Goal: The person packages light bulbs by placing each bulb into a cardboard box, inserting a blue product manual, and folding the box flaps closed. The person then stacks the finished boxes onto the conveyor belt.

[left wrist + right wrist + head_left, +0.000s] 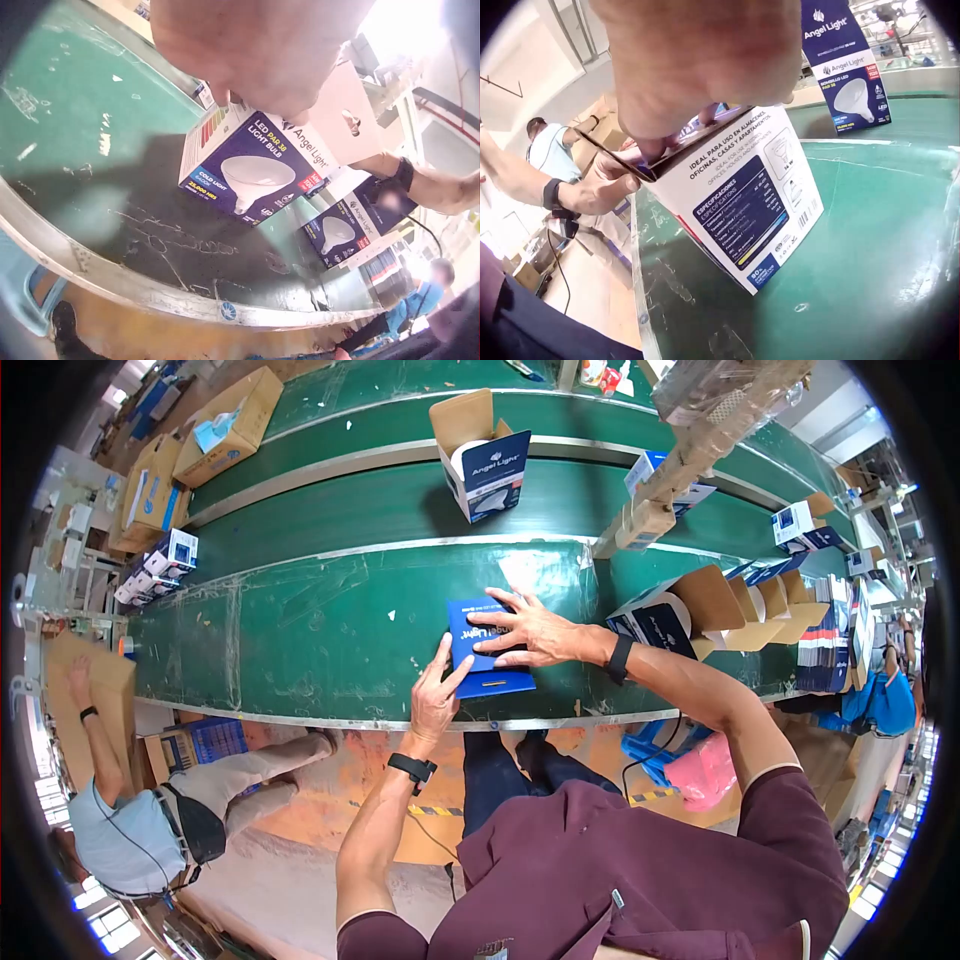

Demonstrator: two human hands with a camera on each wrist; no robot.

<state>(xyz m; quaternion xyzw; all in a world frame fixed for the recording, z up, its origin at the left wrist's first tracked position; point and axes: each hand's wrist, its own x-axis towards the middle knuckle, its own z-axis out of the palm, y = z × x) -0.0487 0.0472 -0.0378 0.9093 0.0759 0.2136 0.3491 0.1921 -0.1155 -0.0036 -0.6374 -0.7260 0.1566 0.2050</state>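
Note:
A blue and white light bulb box (460,612) stands upright on the green table near its front edge. My right hand (540,635) lies across its top with the fingers spread and fairly straight. My left hand (435,695) holds the box's near left corner, with index finger along the side and thumb at the top. A flap (360,142) with a hanging hole sticks out from the top edge. The right wrist view shows the box's white specification side (742,210) and a dark gap under the lid, by my left fingers. The box's inside is hidden.
An open light bulb box (490,475) stands beyond, on the belt. Several open boxes (655,628) and a row of flat cartons (820,630) are to the right. A taped post (650,520) rises at back right. Another person (130,830) works at the left.

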